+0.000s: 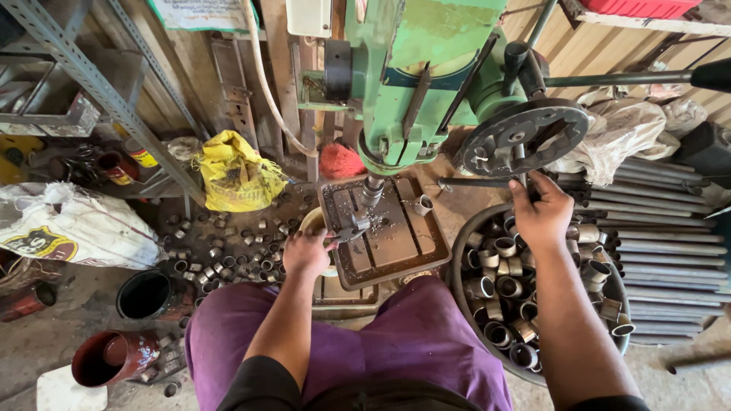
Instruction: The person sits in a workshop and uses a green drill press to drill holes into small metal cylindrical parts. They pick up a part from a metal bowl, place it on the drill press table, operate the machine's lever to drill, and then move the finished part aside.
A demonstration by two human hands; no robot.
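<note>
The left hand (306,253) pinches a short tube piece (356,226) flat against the slotted drill table (396,243), right under the chuck (371,192) of the green drill press (411,84), which looks like the way to keep the piece from spinning or sliding under the bit. The right hand (542,217) is curled around a feed lever (480,183) beside the spoked hub (524,137), placed to bring the spindle down while the other hand steadies the work. A bin (457,259) of cut tube pieces sits just right of the table, within easy reach; one more piece (423,204) lies on the table's far edge, and many are scattered over the floor (228,243) to the left, near a yellow bag (236,176). The bit itself is hidden behind the chuck and fingers, so whether it touches the piece cannot be told. The person's purple lap (411,342) covers the table's near edge, and the press top is cut off.
</note>
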